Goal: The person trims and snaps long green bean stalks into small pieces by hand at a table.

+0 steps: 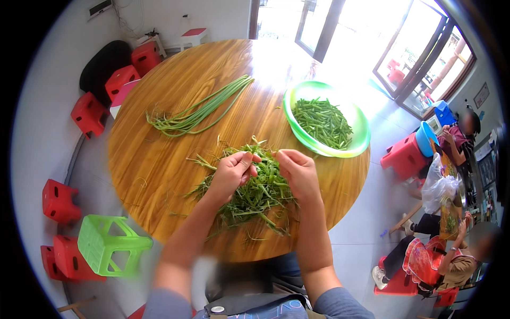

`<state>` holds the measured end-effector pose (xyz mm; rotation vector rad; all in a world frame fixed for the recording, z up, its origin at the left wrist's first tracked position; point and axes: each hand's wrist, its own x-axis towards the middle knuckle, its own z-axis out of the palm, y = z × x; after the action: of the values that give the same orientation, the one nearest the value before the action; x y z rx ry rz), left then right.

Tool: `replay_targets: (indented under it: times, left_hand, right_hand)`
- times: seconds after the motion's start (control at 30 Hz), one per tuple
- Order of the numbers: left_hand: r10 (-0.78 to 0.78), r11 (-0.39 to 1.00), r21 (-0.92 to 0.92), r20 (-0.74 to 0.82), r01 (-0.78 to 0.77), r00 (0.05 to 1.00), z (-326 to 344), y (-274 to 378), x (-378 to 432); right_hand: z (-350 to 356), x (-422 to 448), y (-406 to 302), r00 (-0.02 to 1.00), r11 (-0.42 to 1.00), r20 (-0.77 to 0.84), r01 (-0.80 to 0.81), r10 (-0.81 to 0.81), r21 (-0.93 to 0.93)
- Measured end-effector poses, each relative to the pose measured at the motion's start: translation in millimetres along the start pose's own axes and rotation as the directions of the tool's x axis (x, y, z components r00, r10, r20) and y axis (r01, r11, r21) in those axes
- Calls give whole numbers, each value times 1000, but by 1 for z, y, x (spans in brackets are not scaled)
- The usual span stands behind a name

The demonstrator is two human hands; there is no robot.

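My left hand is over a heap of torn green plant trimmings on a round wooden table. Close by, my right hand hovers above the heap's right side. Thumb and fingers are pinched together on both hands, a small gap between them. Whether a thin scrap of stem is caught in either pinch is too small to tell. Beyond my hands to the left lies a bundle of long green stalks with stringy ends. Short cut green pieces fill part of a green-and-white plastic basin at right.
Red plastic stools and a light green stool stand left of the table. At right, two people sit near a low work table with a plastic bag and a blue basin. Glass doors stand open behind.
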<state>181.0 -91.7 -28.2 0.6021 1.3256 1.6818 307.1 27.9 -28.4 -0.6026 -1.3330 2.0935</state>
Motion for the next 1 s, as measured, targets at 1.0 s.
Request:
replay_targets:
  times: [1.0]
  left_hand:
    - [11,963,-270,-13,-14,1000,-19,10,7]
  right_hand:
    - [-1,-16,-9,833,972,551,162,-42,-171]
